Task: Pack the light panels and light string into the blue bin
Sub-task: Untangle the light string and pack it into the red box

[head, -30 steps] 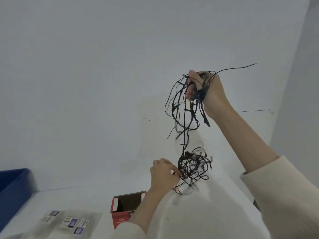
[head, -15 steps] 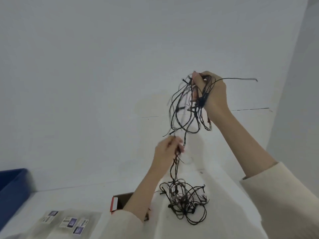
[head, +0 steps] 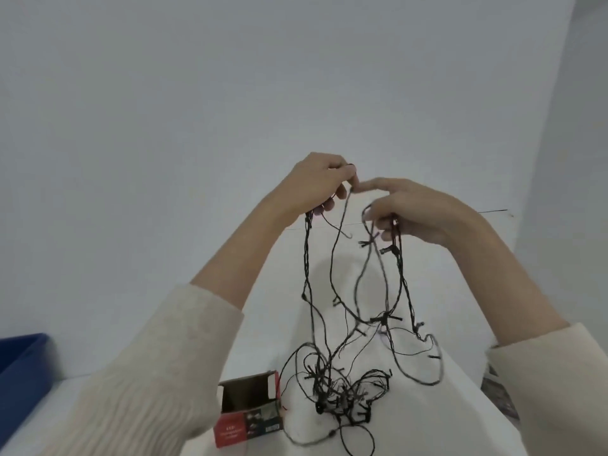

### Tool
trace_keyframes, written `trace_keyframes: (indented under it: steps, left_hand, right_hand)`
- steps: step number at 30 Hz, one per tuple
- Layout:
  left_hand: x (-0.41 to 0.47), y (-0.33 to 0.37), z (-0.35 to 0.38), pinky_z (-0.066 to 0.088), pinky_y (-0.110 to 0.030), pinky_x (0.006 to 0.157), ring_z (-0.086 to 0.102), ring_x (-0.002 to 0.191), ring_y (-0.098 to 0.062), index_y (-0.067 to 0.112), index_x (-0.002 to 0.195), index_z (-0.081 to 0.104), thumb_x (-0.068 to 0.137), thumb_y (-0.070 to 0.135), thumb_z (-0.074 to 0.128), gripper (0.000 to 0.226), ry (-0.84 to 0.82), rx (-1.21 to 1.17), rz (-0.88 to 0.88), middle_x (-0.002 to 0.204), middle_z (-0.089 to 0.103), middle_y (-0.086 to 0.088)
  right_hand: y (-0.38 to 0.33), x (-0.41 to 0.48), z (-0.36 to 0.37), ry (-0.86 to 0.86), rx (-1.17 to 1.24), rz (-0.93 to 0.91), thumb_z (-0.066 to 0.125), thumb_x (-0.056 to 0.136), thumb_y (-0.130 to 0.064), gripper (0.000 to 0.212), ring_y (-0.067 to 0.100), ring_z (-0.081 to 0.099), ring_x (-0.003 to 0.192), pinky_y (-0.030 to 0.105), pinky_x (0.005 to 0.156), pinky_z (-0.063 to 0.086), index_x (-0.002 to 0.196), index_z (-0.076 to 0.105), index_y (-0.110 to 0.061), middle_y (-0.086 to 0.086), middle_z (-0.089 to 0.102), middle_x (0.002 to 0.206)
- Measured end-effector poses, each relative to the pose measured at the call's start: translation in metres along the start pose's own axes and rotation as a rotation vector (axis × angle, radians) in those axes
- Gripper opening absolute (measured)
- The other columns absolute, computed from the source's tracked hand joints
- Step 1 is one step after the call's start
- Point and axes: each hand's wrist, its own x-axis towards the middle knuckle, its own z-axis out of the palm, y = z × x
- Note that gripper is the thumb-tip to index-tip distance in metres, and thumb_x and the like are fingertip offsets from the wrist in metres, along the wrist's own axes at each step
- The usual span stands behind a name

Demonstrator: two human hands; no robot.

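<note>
Above the table [head: 427,422], left hand [head: 316,185] and right hand [head: 424,212] pinching light string [head: 332,274], blue bin [head: 19,373] at far left edge.

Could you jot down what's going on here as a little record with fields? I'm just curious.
Left hand: raised, pinches the string
Right hand: raised, grips other strands, forefinger extended
Light string: hangs from both hands, tangled end on the table
Red box: open, beside the tangle
Blue bin: at far left edge, string not in it
</note>
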Motion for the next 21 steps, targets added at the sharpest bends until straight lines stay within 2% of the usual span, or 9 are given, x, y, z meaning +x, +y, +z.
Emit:
trace_keyframes:
  steps: [3, 5, 9, 12, 14, 15, 16, 18, 21]
  left_hand:
    - [-0.003, 0.011, -0.004, 0.026, -0.017, 0.04, 0.035, 0.044, -0.01, 0.016, 0.076, 0.065, 0.09, 0.029, 0.054, 0.022, -0.145, 0.049, 0.052, 0.062, 0.049, 0.006]
    - [-0.002, 0.01, -0.009, 0.023, -0.018, 0.042, 0.031, 0.046, -0.012, 0.016, 0.074, 0.063, 0.089, 0.027, 0.057, 0.02, -0.142, 0.007, 0.068, 0.06, 0.048, 0.006]
    - [-0.009, -0.026, -0.007, 0.023, -0.019, 0.041, 0.032, 0.044, -0.011, 0.019, 0.091, 0.058, 0.084, 0.029, 0.066, 0.014, -0.004, -0.377, 0.014, 0.072, 0.052, 0.001]
    - [-0.03, -0.084, 0.017, 0.036, -0.019, 0.044, 0.037, 0.045, -0.008, 0.02, 0.109, 0.052, 0.082, 0.028, 0.066, 0.032, -0.264, -0.581, -0.122, 0.08, 0.058, -0.002]
    - [-0.053, -0.125, 0.037, 0.045, -0.022, 0.052, 0.043, 0.05, -0.008, 0.016, 0.115, 0.051, 0.085, 0.019, 0.065, 0.033, -0.44, -0.435, -0.221, 0.08, 0.06, -0.002]
    - [-0.064, -0.142, 0.045, 0.048, -0.023, 0.058, 0.047, 0.053, -0.008, 0.013, 0.114, 0.052, 0.088, 0.019, 0.062, 0.028, -0.503, -0.332, -0.262, 0.079, 0.059, -0.001]
    - [-0.072, -0.156, 0.051, 0.05, -0.026, 0.065, 0.05, 0.056, -0.008, 0.009, 0.11, 0.056, 0.092, 0.022, 0.058, 0.022, -0.527, -0.25, -0.302, 0.077, 0.059, -0.001]
    - [-0.074, -0.162, 0.054, 0.05, -0.033, 0.07, 0.052, 0.055, -0.011, 0.008, 0.096, 0.061, 0.097, 0.032, 0.047, 0.028, -0.439, -0.235, -0.362, 0.068, 0.058, -0.002]
    - [-0.049, -0.121, 0.041, 0.049, -0.028, 0.055, 0.044, 0.043, -0.011, 0.011, 0.08, 0.054, 0.099, 0.038, 0.039, 0.037, -0.116, -0.381, -0.32, 0.052, 0.049, 0.002]
  right_hand:
    - [-0.007, -0.002, 0.011, -0.051, -0.052, -0.09, 0.069, 0.081, -0.008, 0.028, 0.011, 0.034, 0.049, 0.024, 0.046, 0.035, 0.099, 0.05, -0.019, -0.003, 0.04, 0.064]
    - [-0.011, -0.002, 0.014, -0.044, -0.08, -0.11, 0.067, 0.085, -0.018, 0.013, 0.012, 0.026, 0.047, 0.022, 0.043, 0.028, 0.086, 0.054, -0.017, -0.008, 0.035, 0.051]
    - [-0.014, -0.002, 0.004, -0.112, 0.144, -0.078, 0.054, 0.093, -0.028, 0.029, 0.011, 0.016, 0.044, 0.018, 0.037, 0.017, 0.067, 0.05, -0.015, -0.007, 0.019, 0.05]
    - [-0.014, 0.003, -0.003, 0.026, 0.539, -0.092, 0.052, 0.094, -0.027, 0.029, 0.008, 0.018, 0.04, 0.018, 0.034, 0.015, 0.068, 0.048, -0.015, -0.006, 0.021, 0.048]
    - [-0.013, 0.007, -0.008, 0.231, 0.741, -0.163, 0.051, 0.095, -0.024, 0.028, 0.008, 0.019, 0.037, 0.018, 0.033, 0.015, 0.069, 0.049, -0.014, -0.006, 0.022, 0.045]
    - [-0.012, 0.008, -0.012, 0.331, 0.746, -0.202, 0.049, 0.095, -0.024, 0.028, 0.008, 0.019, 0.036, 0.018, 0.035, 0.014, 0.069, 0.05, -0.014, -0.007, 0.023, 0.044]
    - [-0.013, 0.009, -0.016, 0.413, 0.658, -0.227, 0.049, 0.095, -0.024, 0.028, 0.008, 0.019, 0.035, 0.018, 0.036, 0.014, 0.069, 0.051, -0.014, -0.007, 0.023, 0.042]
    - [-0.011, 0.007, -0.021, 0.459, 0.247, -0.197, 0.051, 0.094, -0.022, 0.028, 0.008, 0.02, 0.032, 0.015, 0.036, 0.015, 0.068, 0.057, -0.014, -0.008, 0.026, 0.037]
    - [-0.005, 0.001, -0.012, 0.197, -0.4, -0.017, 0.06, 0.09, -0.028, 0.026, 0.011, 0.024, 0.035, 0.016, 0.037, 0.021, 0.071, 0.065, -0.011, -0.007, 0.028, 0.039]
